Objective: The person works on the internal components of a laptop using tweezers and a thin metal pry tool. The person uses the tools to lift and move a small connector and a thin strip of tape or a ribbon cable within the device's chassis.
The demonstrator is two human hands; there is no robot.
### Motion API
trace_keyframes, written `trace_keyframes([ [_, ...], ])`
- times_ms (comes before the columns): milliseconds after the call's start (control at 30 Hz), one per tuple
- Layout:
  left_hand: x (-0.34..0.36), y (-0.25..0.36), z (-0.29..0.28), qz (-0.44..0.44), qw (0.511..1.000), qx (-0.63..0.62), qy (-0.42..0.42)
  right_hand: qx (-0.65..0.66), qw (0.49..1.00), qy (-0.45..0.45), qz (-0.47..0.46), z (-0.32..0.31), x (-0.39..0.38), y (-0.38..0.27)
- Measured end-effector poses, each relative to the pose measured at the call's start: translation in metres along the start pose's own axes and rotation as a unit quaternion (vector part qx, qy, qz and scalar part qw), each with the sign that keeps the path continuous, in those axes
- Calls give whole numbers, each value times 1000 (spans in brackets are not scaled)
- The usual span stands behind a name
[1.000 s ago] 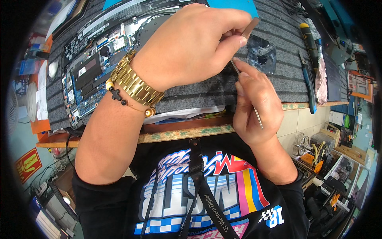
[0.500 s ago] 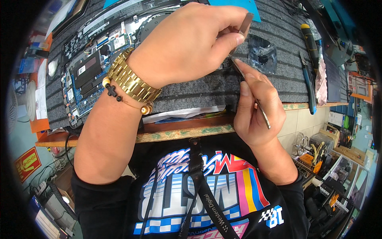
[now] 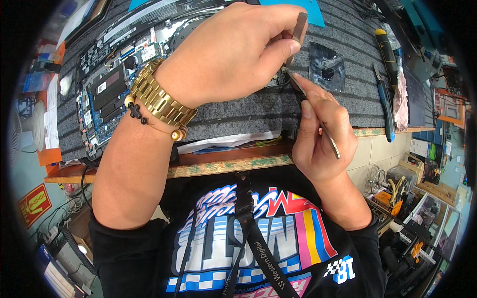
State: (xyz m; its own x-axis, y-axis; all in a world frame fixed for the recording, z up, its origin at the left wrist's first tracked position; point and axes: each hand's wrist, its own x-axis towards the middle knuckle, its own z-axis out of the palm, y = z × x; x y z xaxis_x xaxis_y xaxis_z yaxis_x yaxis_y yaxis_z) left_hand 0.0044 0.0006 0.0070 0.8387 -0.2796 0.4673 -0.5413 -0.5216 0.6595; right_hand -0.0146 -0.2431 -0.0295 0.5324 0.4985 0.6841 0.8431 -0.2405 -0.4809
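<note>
My left hand [image 3: 233, 52], with a gold watch [image 3: 159, 99] on its wrist, reaches across an opened laptop [image 3: 114, 74] and pinches a small flat grey piece [image 3: 299, 26] between thumb and finger. My right hand [image 3: 320, 134] grips thin metal tweezers [image 3: 313, 107] like a pen. Their tip points up and left, under my left thumb, at the laptop's near edge. What the tip touches is hidden by my left hand.
The laptop lies on a grey ribbed mat [image 3: 238, 111] on a wooden bench edge [image 3: 223, 161]. A dark square part [image 3: 325, 64] lies right of my hands. A yellow-handled screwdriver [image 3: 385, 49] and a blue tool [image 3: 385, 104] sit further right. Cluttered shelves fill the lower right.
My left hand has shifted slightly up and right, lifting the small grey piece. My right hand with the tweezers has barely moved.
</note>
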Motion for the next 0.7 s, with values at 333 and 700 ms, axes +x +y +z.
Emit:
trace_keyframes([
  [333,0,-1,4,-12,999,-28,18,15,1000,10,22,2,-3,1],
  [700,2,20,0,10,995,79,57,12,1000,9,25,1,-3,1],
])
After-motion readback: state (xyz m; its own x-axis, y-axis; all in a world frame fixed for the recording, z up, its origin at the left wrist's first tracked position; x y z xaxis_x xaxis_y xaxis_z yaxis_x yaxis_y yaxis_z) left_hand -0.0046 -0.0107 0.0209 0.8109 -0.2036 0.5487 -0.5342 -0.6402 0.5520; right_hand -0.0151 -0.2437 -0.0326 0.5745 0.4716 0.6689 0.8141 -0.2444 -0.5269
